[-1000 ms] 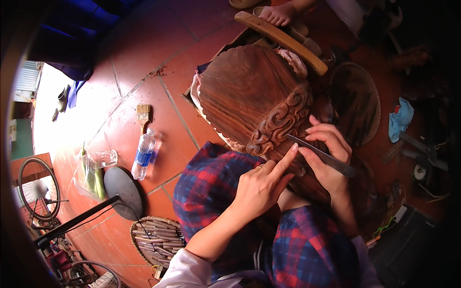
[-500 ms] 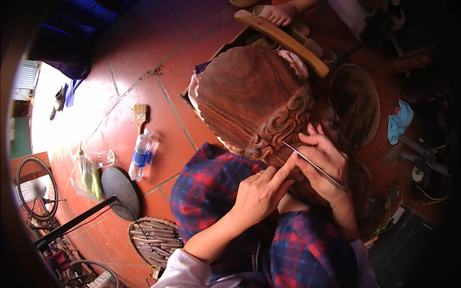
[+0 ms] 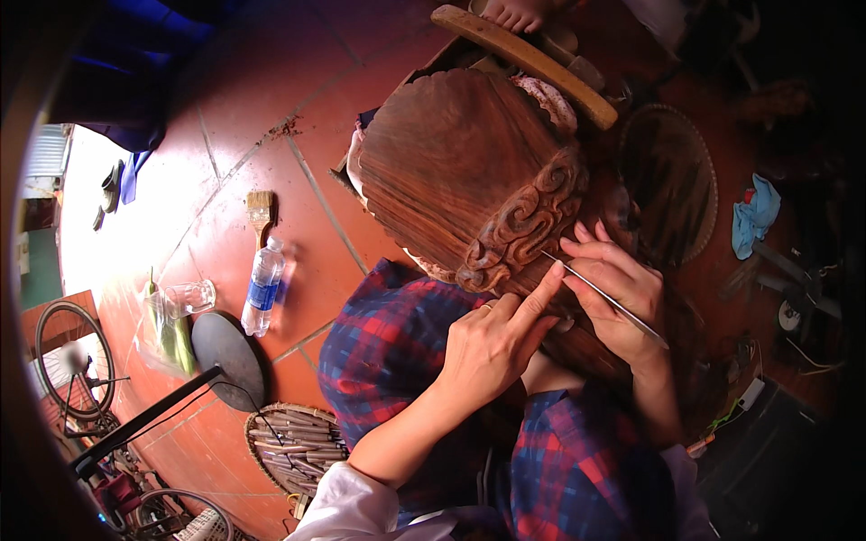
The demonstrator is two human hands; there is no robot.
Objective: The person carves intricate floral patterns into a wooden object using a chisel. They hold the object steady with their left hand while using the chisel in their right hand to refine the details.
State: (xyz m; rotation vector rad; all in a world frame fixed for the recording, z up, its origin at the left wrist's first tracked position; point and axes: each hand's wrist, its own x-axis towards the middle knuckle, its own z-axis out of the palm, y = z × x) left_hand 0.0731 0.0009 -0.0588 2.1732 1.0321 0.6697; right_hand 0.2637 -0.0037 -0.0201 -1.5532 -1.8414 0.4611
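Observation:
A dark brown wooden piece [image 3: 442,153] with a scalloped edge lies in front of me. Carved scrolls [image 3: 523,221] run along its near right side. My right hand [image 3: 618,298] pinches a thin pointed metal tool [image 3: 622,311] between thumb and fingers, with its outer fingers spread over the wood. The tip meets the lower border of the scrolls. My left hand [image 3: 496,343] lays its stretched index finger against the shaft near the tip. Its thumb is apart, and its other fingers are bent, partly hidden, by the wood's near edge.
A curved wooden bar [image 3: 532,68] lies beyond the piece, near a person's foot [image 3: 514,13]. On the tiled floor at left are a brush [image 3: 260,209], a water bottle [image 3: 263,287], a glass [image 3: 191,298], a round lamp base [image 3: 234,370] and a basket of wooden-handled tools [image 3: 280,442].
The tool tip has shifted right along the scroll border, with both hands following slightly. The carved piece appears a little farther up and left in view.

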